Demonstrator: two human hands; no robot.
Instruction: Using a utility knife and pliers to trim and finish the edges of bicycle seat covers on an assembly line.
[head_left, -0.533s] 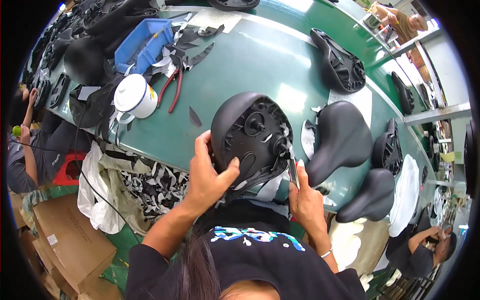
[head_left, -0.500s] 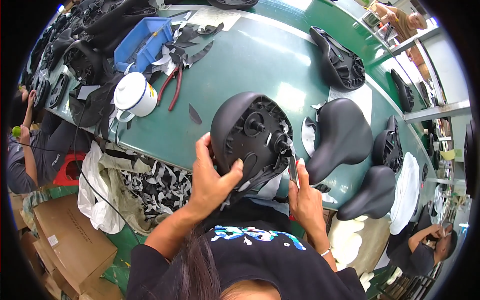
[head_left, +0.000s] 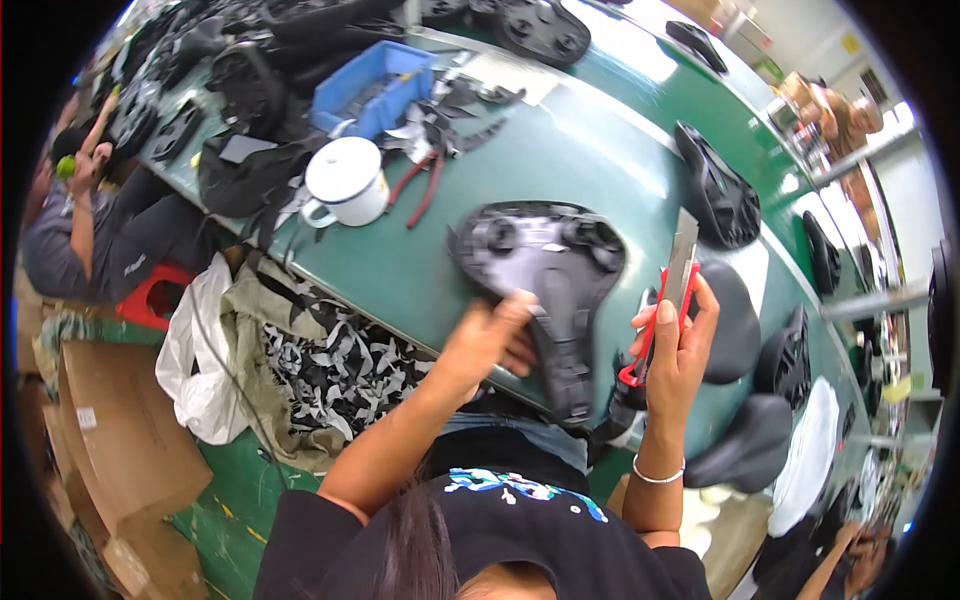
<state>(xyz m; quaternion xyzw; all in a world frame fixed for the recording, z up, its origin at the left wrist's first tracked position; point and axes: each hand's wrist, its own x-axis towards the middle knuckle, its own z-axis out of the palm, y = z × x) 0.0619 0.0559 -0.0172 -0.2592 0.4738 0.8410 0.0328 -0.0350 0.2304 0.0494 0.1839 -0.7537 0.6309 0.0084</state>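
A black bicycle saddle point(head_left: 560, 270), blurred by motion, is underside up at the table's near edge, its narrow nose pointing toward me. At its left side, my left hand point(head_left: 487, 345) has spread fingers, and the uppermost overlap the saddle's edge. My right hand point(head_left: 680, 340) is wrapped round a red-handled utility knife point(head_left: 676, 285), holding it upright with the long blade exposed. Just beyond this hand, a finished-looking black saddle point(head_left: 735, 325) lies top side up, partly covered by my fingers. Close by the knife, another saddle point(head_left: 717, 190) shows its ribbed underside.
On the left stand a white enamel mug point(head_left: 345, 182), red-handled pliers point(head_left: 418, 188) and a blue bin point(head_left: 372, 90) among black scraps. Below the table edge, a sack point(head_left: 335, 370) holds cuttings. More saddles point(head_left: 745, 445) lie right. Seated co-workers point(head_left: 90, 235) are on both sides.
The saddle has turned from tilted in my left hand to nose toward me. My left hand's grip has loosened. My right hand has lifted the knife away from the saddle, rightward, blade up.
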